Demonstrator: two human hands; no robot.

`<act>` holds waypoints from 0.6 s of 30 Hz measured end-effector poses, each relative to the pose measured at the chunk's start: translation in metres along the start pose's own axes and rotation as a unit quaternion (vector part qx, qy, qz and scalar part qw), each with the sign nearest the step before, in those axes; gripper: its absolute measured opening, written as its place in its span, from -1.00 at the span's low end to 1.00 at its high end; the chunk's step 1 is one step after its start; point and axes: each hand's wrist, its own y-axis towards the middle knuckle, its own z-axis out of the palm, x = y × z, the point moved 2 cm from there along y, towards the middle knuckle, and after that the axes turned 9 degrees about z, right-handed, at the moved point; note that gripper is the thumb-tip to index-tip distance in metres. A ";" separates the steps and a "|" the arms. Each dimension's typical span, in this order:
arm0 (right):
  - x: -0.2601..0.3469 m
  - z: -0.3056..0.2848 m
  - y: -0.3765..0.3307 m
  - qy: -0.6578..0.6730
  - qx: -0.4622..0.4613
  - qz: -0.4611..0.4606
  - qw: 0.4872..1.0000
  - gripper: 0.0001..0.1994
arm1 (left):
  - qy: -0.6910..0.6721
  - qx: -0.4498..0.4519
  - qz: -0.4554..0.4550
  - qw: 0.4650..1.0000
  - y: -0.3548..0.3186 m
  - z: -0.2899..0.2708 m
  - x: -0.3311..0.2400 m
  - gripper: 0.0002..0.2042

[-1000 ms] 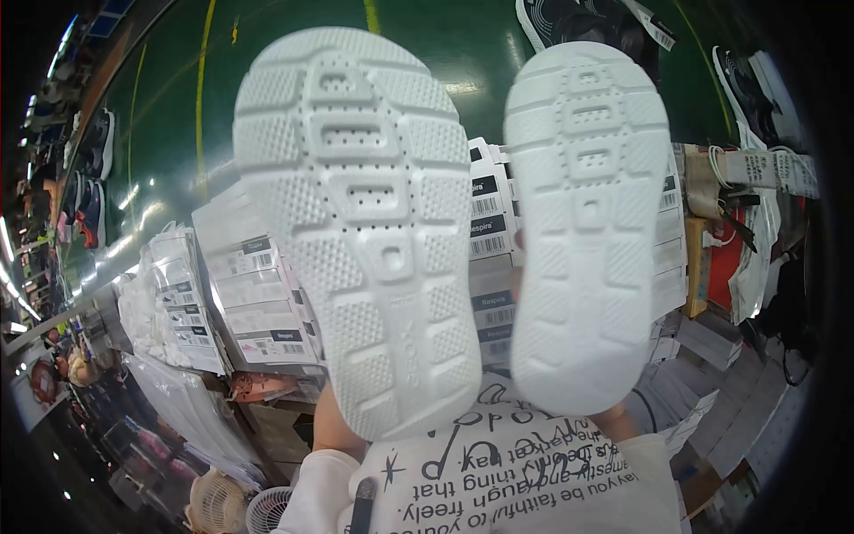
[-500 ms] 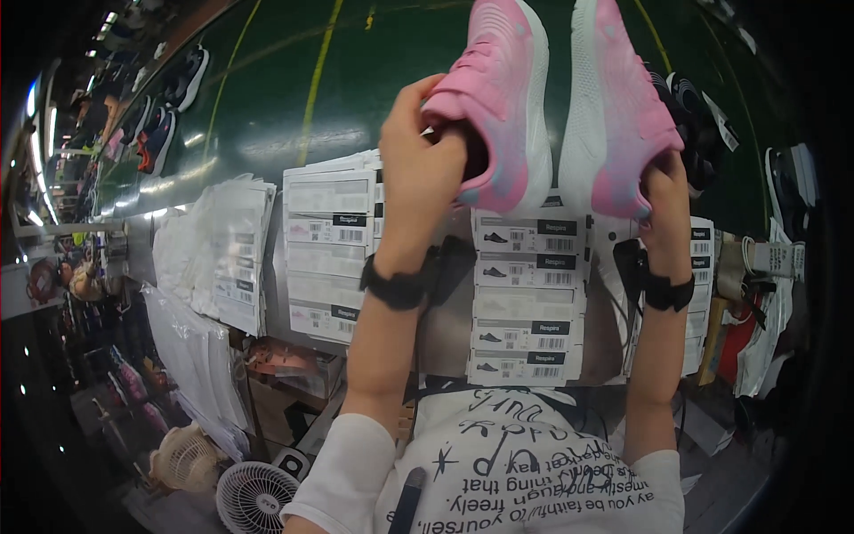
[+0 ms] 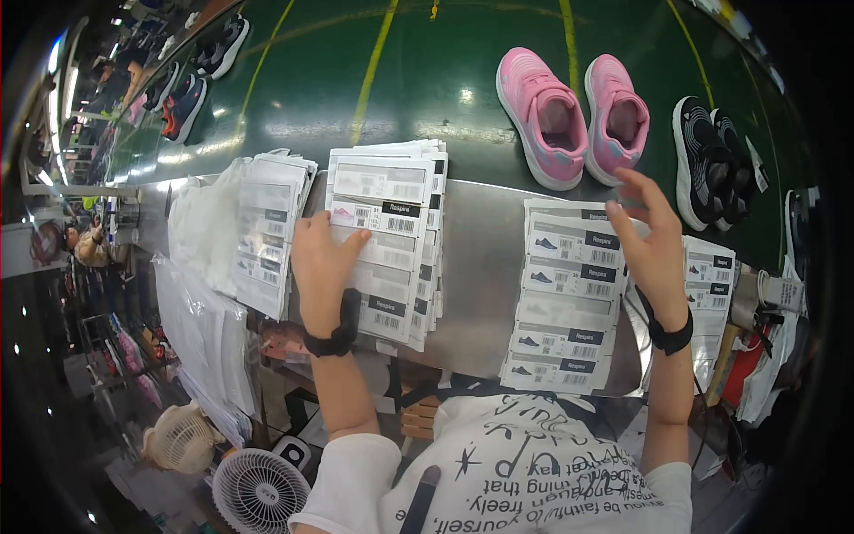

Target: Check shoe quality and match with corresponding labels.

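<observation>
A pair of pink sneakers stands upright on the green surface: the left shoe (image 3: 534,107) and the right shoe (image 3: 614,84), toes pointing away from me. My right hand (image 3: 656,254) is just behind the right shoe's heel. Its thumb and fingers are spread, and it holds nothing. My left hand (image 3: 325,271) rests at the left edge of a stack of label sheets (image 3: 387,240), thumb apart from the fingers; no sheet is lifted. Another stack of label sheets (image 3: 565,307), printed with small dark shoes, lies beside my right hand on the metal ledge (image 3: 476,258).
Black sneakers (image 3: 698,160) stand on the right of the green surface (image 3: 427,98), more dark shoes (image 3: 182,107) at the far left. Further label sheets (image 3: 267,231) and white wrapping (image 3: 203,222) lie left on the ledge. A white fan (image 3: 261,489) is low at left.
Both hands have let go of the pink sneakers, now down on the green surface. My left hand has moved left and down to the label sheets; my right hand has drawn back a little.
</observation>
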 end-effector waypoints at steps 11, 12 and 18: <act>0.054 0.076 -0.033 0.138 0.387 0.032 0.911 -0.73 | -0.680 -0.033 -0.203 0.704 -0.021 -0.017 0.055 -0.69; 0.059 0.085 -0.036 0.139 0.390 0.027 0.910 -0.73 | -0.678 -0.038 -0.203 0.705 -0.024 -0.012 0.079 -0.69; 0.066 0.147 -0.050 0.364 0.477 0.192 0.777 -0.35 | -0.675 -0.010 -0.195 0.711 -0.029 0.009 0.085 -0.64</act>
